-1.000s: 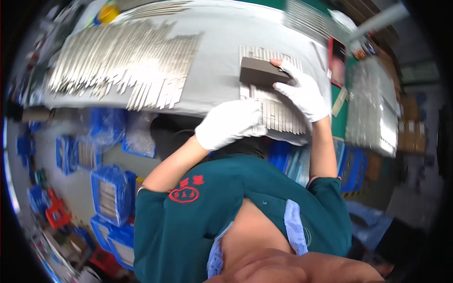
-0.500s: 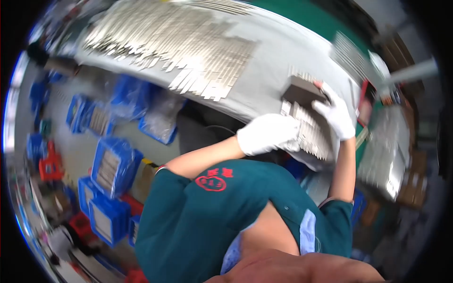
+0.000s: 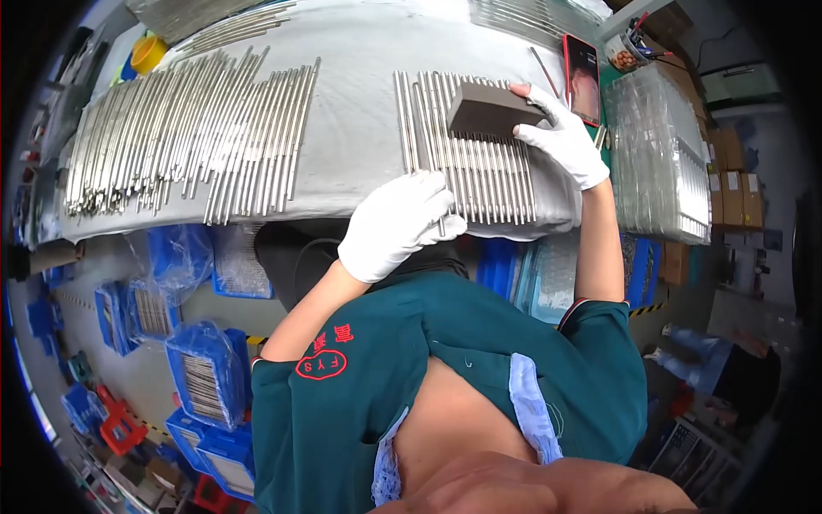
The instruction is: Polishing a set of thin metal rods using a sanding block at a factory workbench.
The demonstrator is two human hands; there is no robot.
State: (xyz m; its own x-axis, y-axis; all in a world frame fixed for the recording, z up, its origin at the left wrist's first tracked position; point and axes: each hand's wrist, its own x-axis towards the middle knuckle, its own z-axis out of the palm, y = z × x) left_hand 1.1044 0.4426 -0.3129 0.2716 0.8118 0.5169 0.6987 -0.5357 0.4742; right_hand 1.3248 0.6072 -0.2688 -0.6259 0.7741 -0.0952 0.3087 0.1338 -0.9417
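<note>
While your right white-gloved hand (image 3: 567,146) grips the end of a dark grey rectangular block (image 3: 490,109) over slim silver metal rods (image 3: 492,180), right of upper centre, apparently to steady it, your left white-gloved hand (image 3: 394,224) closes around one rod (image 3: 442,228) at centre; lying side by side on the grey cloth-covered tabletop (image 3: 351,116) probably keeps the rods parallel.

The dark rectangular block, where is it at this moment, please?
In the head view, the dark block is above and right of centre, its right end in the right hand, over the right-hand group of metal rods.
</note>
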